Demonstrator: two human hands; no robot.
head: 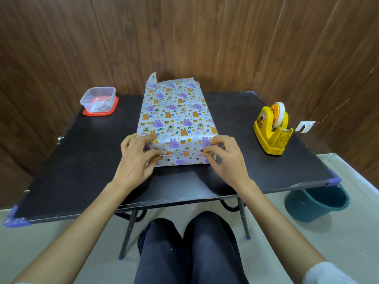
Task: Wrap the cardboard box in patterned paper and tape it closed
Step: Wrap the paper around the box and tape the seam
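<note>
The box is fully covered by patterned paper (pixel 174 113) with purple and orange animals, lying in the middle of the black table (pixel 235 119); no bare cardboard shows. At the far end the paper stands up in loose flaps. My left hand (pixel 136 154) holds the near left corner of the wrapped box, thumb on the front face and fingers over the top edge. My right hand (pixel 224 155) pinches the paper fold at the near right corner. A yellow tape dispenser (pixel 271 130) with a white tape roll stands on the right of the table.
A clear plastic container on a red lid (pixel 99 101) sits at the table's far left. A teal bucket (pixel 316 203) stands on the floor under the right corner. A wooden wall runs close behind the table. My knees are under the near edge.
</note>
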